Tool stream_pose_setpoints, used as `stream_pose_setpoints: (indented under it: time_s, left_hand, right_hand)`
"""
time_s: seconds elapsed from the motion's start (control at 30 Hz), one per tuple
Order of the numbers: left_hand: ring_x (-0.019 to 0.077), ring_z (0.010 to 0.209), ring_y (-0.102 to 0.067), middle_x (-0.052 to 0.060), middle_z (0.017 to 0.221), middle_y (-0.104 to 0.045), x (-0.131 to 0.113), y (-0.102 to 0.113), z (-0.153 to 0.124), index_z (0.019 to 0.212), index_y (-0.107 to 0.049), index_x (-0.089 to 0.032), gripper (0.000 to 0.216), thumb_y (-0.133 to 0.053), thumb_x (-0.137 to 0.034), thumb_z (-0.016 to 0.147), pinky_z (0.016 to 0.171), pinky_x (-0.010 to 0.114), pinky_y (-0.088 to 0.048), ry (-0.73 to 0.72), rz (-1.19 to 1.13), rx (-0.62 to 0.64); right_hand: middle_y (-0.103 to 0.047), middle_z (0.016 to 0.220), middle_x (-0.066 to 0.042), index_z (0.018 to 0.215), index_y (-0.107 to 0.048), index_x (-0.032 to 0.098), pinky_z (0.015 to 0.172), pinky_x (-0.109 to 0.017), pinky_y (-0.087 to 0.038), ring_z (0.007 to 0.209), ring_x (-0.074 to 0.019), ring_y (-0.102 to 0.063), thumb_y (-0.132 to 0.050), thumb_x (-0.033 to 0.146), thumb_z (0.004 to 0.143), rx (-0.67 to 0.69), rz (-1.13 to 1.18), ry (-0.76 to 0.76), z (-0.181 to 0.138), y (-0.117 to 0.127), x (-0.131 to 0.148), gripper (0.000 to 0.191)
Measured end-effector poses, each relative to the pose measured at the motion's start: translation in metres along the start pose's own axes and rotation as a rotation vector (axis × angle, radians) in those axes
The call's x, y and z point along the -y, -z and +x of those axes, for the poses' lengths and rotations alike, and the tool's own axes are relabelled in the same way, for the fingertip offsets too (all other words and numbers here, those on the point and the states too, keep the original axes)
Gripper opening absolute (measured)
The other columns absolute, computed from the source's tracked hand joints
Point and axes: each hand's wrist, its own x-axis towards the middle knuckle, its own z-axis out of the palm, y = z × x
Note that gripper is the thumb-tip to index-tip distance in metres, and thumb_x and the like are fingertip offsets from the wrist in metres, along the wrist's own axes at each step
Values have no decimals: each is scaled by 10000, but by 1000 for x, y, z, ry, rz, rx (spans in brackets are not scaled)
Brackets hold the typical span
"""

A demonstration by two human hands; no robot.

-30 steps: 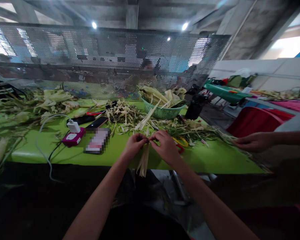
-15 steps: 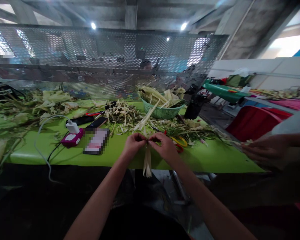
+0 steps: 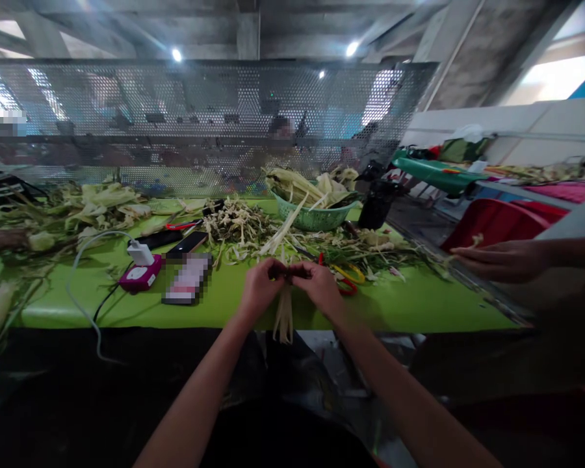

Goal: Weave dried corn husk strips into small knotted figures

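Note:
My left hand (image 3: 264,281) and my right hand (image 3: 313,279) meet over the front part of the green table, thumbs and fingertips pinched together. Between them they grip a pale strip of dried corn husk (image 3: 284,315), whose loose ends hang below my fingers. The exact spot where they pinch it is hidden by the fingertips. Just right of my right hand lie scissors with red handles (image 3: 347,286) and a yellow-handled pair (image 3: 355,273). Beyond my hands a long pale husk strip (image 3: 287,224) leans against a green basket (image 3: 316,218) filled with husks.
Left of me lie a phone (image 3: 188,279), a darker phone (image 3: 188,244) and a purple power socket (image 3: 141,273) with a white cable. A pile of knotted husk pieces (image 3: 236,221) sits behind. At right, another person's hand (image 3: 502,260) holds a small husk piece. A perforated metal screen (image 3: 199,130) stands behind.
My hands stay pinched on the husk strip, its hanging ends shifted slightly left. The other person's hand at right moved up and left. Another person's hand reaches further in at the left edge.

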Motion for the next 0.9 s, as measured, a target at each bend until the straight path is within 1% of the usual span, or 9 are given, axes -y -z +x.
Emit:
stream_pose_setpoints:
  time_s: [0.13,0.37,0.53,0.77,0.9]
  left_hand:
    - [143,673,-546,16,746,-639,-5,-2,-2,780,-626,-192,169,-559,-77,675,657,249,-392,-67,170,-53]
    - [179,771,-552,39,843,-626,-4,-9,-7,843,-612,-218,185,-559,-91,719,738,278,-386,-28,231,-131]
    - [181,743,-531,49,853,-613,-5,-10,-13,838,-619,-221,137,-532,-135,778,715,279,-363,-48,336,-134]
    - [166,735,-537,29,841,-611,-6,-6,-15,824,-628,-229,142,-523,-140,792,698,254,-364,1,211,-158]
    - [164,751,-547,27,847,-615,-8,-5,-15,831,-635,-231,152,-504,-157,813,707,249,-378,-2,182,-131]
  right_hand:
    - [-727,809,-18,829,-695,181,810,-366,-505,798,-209,-669,-667,214,612,-21,46,-24,1,-3,-4,222]
    - [-731,819,-9,838,-699,189,825,-370,-515,799,-207,-673,-656,202,614,-26,121,-48,-1,-10,-9,228]
    - [-729,814,-12,829,-693,185,829,-364,-510,796,-203,-670,-662,204,610,-38,139,-61,-2,-10,-8,222]
    - [-721,790,-7,809,-698,185,797,-342,-504,773,-187,-653,-649,199,617,-26,137,-56,-2,-10,0,199]
    - [-709,787,-3,807,-702,192,757,-323,-501,743,-173,-634,-629,218,643,4,155,-32,0,-10,5,181]
